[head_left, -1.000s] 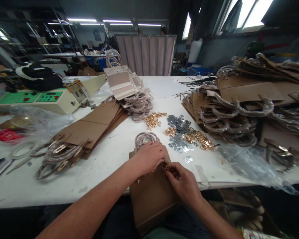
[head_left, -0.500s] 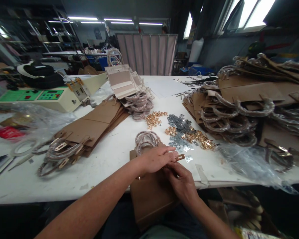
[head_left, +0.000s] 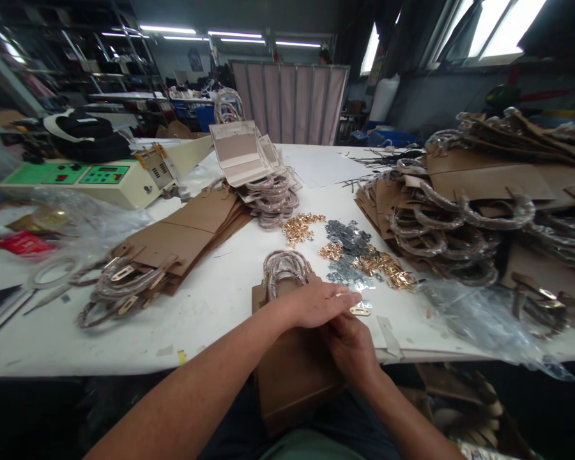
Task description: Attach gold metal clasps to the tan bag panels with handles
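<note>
A brown handbag (head_left: 297, 383) stands tilted between my lap and the table edge, its plastic-wrapped handles (head_left: 285, 267) pointing away from me. My left hand (head_left: 322, 301) lies across its top edge, fingers together and curled over, holding the bag there. Under those fingers, my right hand (head_left: 352, 345) grips the bag's right side near a strap end. A gold slotted metal plate (head_left: 361, 311) sticks out just beyond the fingertips. The overlapping hands hide the thumbs and the exact grip. Gold fittings (head_left: 333, 251) and thin grey metal plates (head_left: 347, 237) lie in piles beyond.
Brown bag pieces with wrapped handles (head_left: 182, 230) lie on the left, and a larger stack (head_left: 489, 172) fills the right. A cream machine (head_left: 124, 182) with green panels stands back left. A tape roll (head_left: 52, 271) and crumpled clear plastic (head_left: 479, 319) lie on the white table (head_left: 206, 319).
My left hand has slid slightly right and its fingers now cover more of my right hand. The gold plate has turned its slotted face into view. The whole view has shifted a little.
</note>
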Demonstrator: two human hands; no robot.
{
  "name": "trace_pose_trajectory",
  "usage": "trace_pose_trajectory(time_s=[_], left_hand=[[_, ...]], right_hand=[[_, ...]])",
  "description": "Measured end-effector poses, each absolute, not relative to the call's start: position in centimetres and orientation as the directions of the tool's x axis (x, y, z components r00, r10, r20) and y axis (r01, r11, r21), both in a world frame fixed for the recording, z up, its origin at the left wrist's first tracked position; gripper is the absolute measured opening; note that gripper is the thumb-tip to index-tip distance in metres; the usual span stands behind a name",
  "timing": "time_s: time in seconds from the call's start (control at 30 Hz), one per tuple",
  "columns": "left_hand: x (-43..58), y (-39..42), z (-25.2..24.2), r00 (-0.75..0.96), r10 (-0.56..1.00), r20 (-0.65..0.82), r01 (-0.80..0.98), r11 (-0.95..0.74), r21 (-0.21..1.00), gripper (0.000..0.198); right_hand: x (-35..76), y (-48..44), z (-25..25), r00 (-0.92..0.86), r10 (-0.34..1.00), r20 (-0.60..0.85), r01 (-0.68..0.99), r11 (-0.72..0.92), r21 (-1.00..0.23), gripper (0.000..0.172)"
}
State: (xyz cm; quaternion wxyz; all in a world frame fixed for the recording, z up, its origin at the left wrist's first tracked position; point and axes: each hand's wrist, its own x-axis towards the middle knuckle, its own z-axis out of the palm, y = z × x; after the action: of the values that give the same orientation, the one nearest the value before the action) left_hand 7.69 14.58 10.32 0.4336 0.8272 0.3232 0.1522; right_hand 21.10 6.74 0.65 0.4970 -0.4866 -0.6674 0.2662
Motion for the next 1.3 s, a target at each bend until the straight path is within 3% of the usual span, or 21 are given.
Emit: trace_pose_trajectory(time_s=[0.1,0.23,0.3,0.4,0.57,0.67,0.8,0.97,1.07,1.3], left_hand=[[6.4,13.7,10.2,0.673,0.736,0.076,0.421,-0.465,0.779,0.04],[3.8,11.9,8.4,0.488,0.861,0.141,0.624,-0.457,0.634,0.021],[2.9,11.1,7.1,0.493,0.858,0.143,0.702,-0.49,0.518,0.022],[2.6,10.1,5.7,0.522,0.839,0.152,0.75,-0.537,0.386,0.041],[3.5,9.9,5.0,0.488,0.856,0.167,0.81,-0.516,0.278,0.054],[3.9,10.3,5.0,0.458,0.876,0.154,0.825,-0.483,0.292,0.051],[4.3,10.7,5.2,0.402,0.91,0.104,0.822,-0.409,0.397,0.044],[4.6,10.6,5.8,0.364,0.93,0.043,0.812,-0.34,0.474,0.041],[4.7,10.5,6.1,0.371,0.928,0.024,0.795,-0.331,0.508,0.038],[5.2,10.1,7.2,0.363,0.932,0.002,0.763,-0.298,0.574,0.03]], right_hand=[[21.6,7.2,1.1,0.083,0.958,0.275,0.37,0.227,-0.901,0.02],[23.1,7.7,1.3,0.113,0.994,0.006,0.299,-0.028,-0.954,0.031],[23.5,7.7,1.3,0.085,0.996,0.024,0.327,-0.005,-0.945,0.029],[23.7,7.7,1.3,0.042,0.989,0.141,0.441,0.108,-0.891,0.022],[23.7,7.3,1.0,-0.01,0.968,0.249,0.582,0.208,-0.786,0.017],[23.6,7.1,0.9,-0.011,0.965,0.263,0.618,0.214,-0.757,0.018],[23.8,7.0,0.7,-0.024,0.965,0.261,0.619,0.219,-0.754,0.017],[24.2,6.8,0.6,-0.073,0.951,0.3,0.621,0.279,-0.732,0.028],[24.2,6.6,0.8,-0.111,0.941,0.32,0.663,0.31,-0.682,0.024],[24.0,6.3,1.4,-0.104,0.958,0.269,0.664,0.268,-0.699,0.023]])
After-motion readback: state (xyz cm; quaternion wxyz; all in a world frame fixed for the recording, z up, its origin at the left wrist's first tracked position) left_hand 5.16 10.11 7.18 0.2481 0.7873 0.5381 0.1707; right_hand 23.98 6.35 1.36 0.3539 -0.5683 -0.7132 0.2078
